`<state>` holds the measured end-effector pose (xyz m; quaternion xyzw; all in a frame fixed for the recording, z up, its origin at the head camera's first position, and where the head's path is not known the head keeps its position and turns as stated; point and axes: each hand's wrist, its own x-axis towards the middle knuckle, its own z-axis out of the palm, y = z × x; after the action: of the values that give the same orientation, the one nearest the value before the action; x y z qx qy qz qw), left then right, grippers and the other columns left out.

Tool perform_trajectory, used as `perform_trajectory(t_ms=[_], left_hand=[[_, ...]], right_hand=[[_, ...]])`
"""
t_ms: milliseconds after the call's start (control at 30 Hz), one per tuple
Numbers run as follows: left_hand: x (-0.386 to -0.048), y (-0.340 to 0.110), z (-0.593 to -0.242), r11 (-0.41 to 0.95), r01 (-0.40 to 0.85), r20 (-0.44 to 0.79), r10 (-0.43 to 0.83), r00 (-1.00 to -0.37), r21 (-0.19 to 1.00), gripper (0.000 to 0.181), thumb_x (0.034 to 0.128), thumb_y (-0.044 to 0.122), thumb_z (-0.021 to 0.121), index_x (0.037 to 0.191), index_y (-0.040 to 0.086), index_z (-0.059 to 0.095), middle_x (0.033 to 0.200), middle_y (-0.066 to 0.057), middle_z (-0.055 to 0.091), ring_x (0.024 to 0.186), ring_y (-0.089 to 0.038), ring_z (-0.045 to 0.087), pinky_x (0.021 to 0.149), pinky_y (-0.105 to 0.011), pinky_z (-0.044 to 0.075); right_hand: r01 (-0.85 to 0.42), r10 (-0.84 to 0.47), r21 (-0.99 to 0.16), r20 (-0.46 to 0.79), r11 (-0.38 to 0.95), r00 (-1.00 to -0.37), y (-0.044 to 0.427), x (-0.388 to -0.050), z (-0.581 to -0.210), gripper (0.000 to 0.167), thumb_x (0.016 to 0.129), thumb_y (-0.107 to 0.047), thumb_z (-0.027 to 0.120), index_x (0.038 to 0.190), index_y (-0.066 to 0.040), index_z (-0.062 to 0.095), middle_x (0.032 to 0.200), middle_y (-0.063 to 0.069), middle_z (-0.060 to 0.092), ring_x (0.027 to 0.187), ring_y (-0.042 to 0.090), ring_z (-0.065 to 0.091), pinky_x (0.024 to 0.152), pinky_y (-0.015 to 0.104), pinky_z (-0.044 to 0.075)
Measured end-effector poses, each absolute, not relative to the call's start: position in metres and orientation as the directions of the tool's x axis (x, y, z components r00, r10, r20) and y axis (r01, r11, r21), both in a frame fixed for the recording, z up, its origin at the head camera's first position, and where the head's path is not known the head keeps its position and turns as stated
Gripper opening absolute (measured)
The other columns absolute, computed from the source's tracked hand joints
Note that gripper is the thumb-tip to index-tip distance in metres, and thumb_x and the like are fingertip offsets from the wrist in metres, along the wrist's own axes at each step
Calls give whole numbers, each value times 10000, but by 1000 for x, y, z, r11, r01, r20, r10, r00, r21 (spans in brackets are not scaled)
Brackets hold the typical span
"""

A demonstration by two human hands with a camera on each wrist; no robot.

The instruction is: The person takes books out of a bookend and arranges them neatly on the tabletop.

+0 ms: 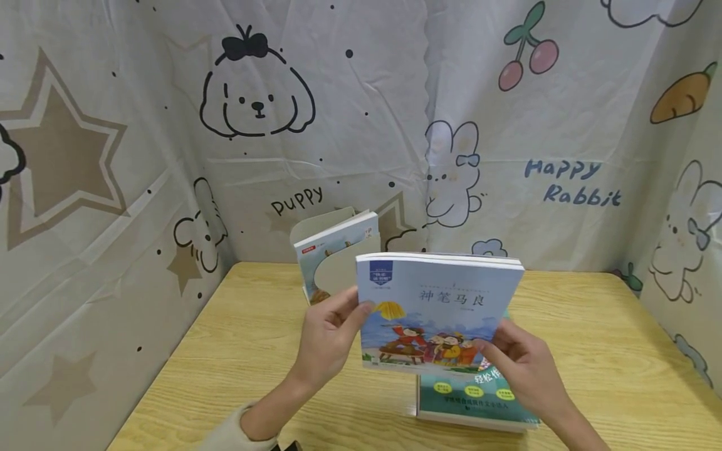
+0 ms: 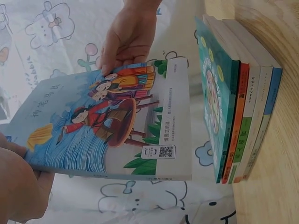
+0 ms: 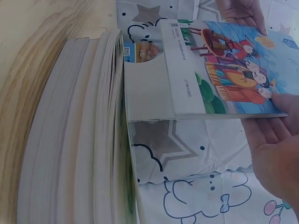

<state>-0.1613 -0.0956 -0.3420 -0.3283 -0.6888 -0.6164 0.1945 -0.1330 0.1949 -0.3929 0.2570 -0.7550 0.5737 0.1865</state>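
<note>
Between both hands a blue picture book (image 1: pixel 434 326) is held up, its illustrated cover facing the head camera. My left hand (image 1: pixel 329 335) pinches its left edge, thumb on the cover and fingers behind. At the lower right edge my right hand (image 1: pixel 524 363) grips it the same way, as the right wrist view also shows. Beneath the held book lies a stack of books (image 1: pixel 474 401) with a green cover on top; the left wrist view shows several coloured spines (image 2: pixel 252 112). The held book hides part of that stack in the head view.
Behind my left hand stands a cream book holder (image 1: pixel 344 266) with a blue-covered book (image 1: pixel 333 241) leaning in it. The wooden table (image 1: pixel 225 376) is bordered at the back and sides by a printed cloth (image 1: pixel 361 125).
</note>
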Motion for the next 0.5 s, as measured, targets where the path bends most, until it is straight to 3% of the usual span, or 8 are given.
perform_trajectory(t_ms=[67, 133, 233, 300, 333, 400, 500], left_hand=[[-163, -95, -344, 23, 694, 675, 211, -707, 720, 277, 959, -80, 599, 1227, -61, 667, 1035, -164, 728, 567, -137, 525, 551, -247, 465], [-165, -95, -347, 32, 691, 670, 213, -711, 722, 262, 958, -73, 605, 1207, -50, 681, 989, -146, 729, 552, -124, 503, 541, -242, 456], [-170, -95, -352, 59, 686, 660, 226, -717, 725, 219, 961, -50, 615, 1155, -16, 711, 813, -88, 683, 511, -98, 418, 497, -251, 409], [-174, -95, -355, 73, 676, 644, 243, -725, 733, 211, 968, -26, 619, 1150, 9, 719, 721, -50, 629, 491, -97, 375, 472, -259, 370], [-176, -96, -356, 78, 665, 631, 253, -733, 742, 209, 972, -11, 621, 1154, 17, 720, 724, -42, 634, 495, -100, 382, 473, -263, 368], [-180, -97, -357, 89, 633, 592, 272, -758, 769, 220, 982, 24, 623, 1183, 23, 713, 800, -41, 692, 519, -101, 422, 493, -261, 382], [-187, -100, -359, 95, 560, 518, 280, -809, 823, 247, 996, 74, 622, 1225, 21, 697, 1044, -84, 735, 735, -117, 634, 659, -250, 522]], right_hand=[[-622, -156, -749, 603, 229, -783, 196, -134, -394, 400, 893, 198, 600, 1260, 47, 643, 1113, -22, 726, 831, 100, 702, 578, 238, 547], [-629, -128, -731, 620, 264, -774, 197, -134, -395, 359, 883, 203, 608, 1196, 43, 681, 909, -61, 727, 689, 11, 633, 496, 191, 469], [-614, -86, -725, 622, 311, -778, 199, -134, -397, 304, 883, 192, 618, 1129, 40, 710, 604, -91, 534, 479, -4, 393, 387, 228, 305], [-594, -62, -732, 612, 334, -788, 199, -134, -397, 267, 888, 178, 623, 1098, 45, 717, 528, -76, 374, 444, 47, 241, 374, 290, 222], [-581, -56, -743, 600, 332, -798, 199, -134, -398, 253, 895, 170, 621, 1100, 55, 715, 533, -61, 428, 443, 70, 242, 376, 301, 224], [-557, -42, -759, 579, 337, -814, 201, -135, -399, 205, 904, 153, 624, 1059, 59, 721, 517, -42, 396, 438, 97, 222, 380, 314, 219], [-519, -25, -780, 546, 350, -837, 205, -135, -401, 145, 923, 111, 633, 838, 3, 679, 519, -23, 308, 453, 102, 204, 399, 321, 221]])
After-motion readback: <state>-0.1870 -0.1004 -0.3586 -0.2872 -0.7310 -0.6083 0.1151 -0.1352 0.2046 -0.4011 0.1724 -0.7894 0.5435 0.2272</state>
